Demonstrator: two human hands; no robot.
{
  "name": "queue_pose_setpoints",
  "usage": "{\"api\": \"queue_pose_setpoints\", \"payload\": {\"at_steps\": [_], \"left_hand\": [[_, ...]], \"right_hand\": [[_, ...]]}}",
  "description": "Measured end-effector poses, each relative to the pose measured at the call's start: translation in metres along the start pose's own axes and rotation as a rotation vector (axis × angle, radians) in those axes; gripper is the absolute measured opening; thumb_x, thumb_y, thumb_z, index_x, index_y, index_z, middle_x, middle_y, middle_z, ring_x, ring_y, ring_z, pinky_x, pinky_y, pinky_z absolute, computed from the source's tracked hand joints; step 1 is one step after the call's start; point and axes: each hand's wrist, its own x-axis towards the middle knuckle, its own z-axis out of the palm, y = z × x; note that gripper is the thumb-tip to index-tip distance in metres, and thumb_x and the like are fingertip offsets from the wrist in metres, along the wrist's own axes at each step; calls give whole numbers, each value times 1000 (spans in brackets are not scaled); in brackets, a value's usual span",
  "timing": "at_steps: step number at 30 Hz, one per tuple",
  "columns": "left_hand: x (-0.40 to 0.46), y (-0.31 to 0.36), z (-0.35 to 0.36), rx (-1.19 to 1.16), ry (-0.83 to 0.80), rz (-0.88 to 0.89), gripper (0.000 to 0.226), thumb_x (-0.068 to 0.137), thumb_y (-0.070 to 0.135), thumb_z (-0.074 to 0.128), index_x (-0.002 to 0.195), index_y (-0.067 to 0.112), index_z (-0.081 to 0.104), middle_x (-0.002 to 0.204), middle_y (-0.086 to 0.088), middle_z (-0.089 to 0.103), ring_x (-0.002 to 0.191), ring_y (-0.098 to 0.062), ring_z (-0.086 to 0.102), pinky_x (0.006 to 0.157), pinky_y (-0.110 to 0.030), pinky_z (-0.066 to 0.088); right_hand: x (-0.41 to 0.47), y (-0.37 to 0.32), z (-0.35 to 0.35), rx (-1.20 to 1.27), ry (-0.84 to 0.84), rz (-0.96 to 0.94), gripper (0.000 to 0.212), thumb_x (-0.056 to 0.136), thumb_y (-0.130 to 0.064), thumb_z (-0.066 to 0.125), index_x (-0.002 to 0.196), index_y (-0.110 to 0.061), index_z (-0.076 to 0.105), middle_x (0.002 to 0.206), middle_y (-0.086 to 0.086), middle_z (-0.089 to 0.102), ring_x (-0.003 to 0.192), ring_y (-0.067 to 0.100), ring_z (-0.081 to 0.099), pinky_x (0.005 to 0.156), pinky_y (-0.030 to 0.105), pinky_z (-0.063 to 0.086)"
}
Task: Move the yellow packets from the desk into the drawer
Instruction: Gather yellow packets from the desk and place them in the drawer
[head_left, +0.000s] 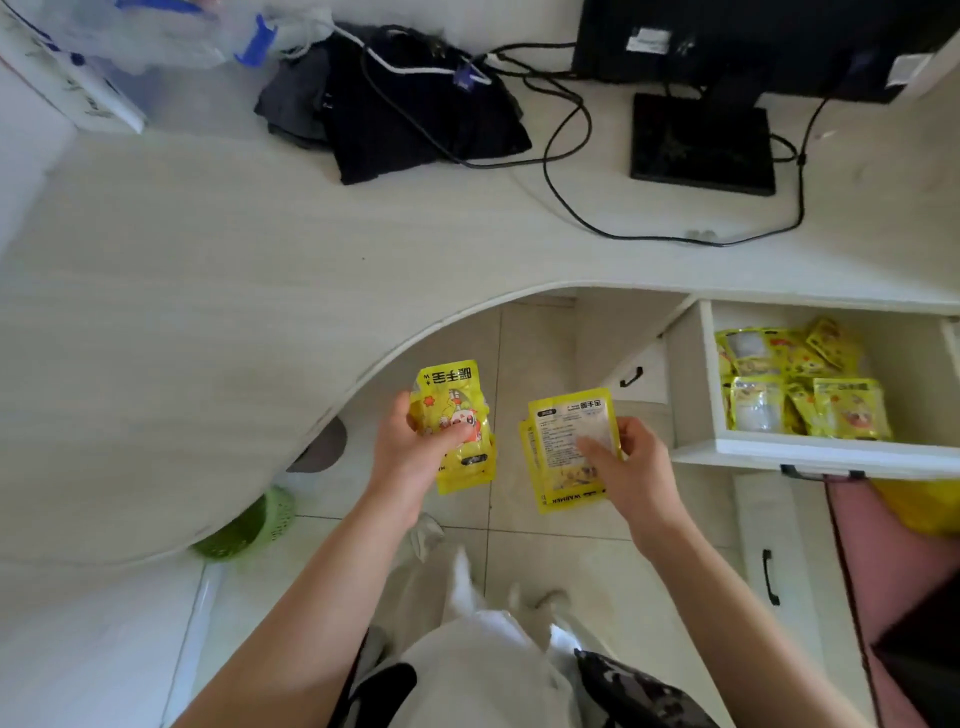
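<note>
Both hands (410, 457) (631, 467) raised, fingers curled, gripping.

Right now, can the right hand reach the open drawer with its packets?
Probably yes: the right hand, holding yellow packets, is beside the drawer, which stands open at the top with nothing between them.

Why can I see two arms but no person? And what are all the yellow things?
The camera sits on the person's head and looks down, so you see only their own arms, legs and the floor. The left hand grips some yellow packets, picture side up. The right hand holds more packets, showing the printed back. To the right is an open drawer with many packets already inside. On the white desk lie dark clothes, cables and a monitor stand.
</note>
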Motion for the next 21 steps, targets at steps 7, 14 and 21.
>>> {"api": "queue_pose_setpoints", "payload": {"at_steps": [7,14,21], "left_hand": [[-60,-39,116,40,-133,-12,42,68,2,82,96,24,60,94,0,73,83,-16,71,66,-29,54],[-83,-55,205,87,-237,-38,45,69,2,81,105,18,61,98,-3,74,88,-21,72,71,-36,57],[-64,-43,285,143,-272,-32,45,69,4,82,106,18,61,98,-2,73,86,-18,72,63,-28,54]], "right_hand": [[-17,60,-123,49,116,54,15,86,-15,68,99,-15,61,92,0,69,80,15,68,54,18,51],[-11,92,-216,82,246,58,15,84,-16,69,96,-17,59,86,-3,65,71,11,64,58,25,52],[42,98,-263,117,281,99,11,80,-18,69,88,-18,61,86,5,70,77,24,69,69,40,58]]}}
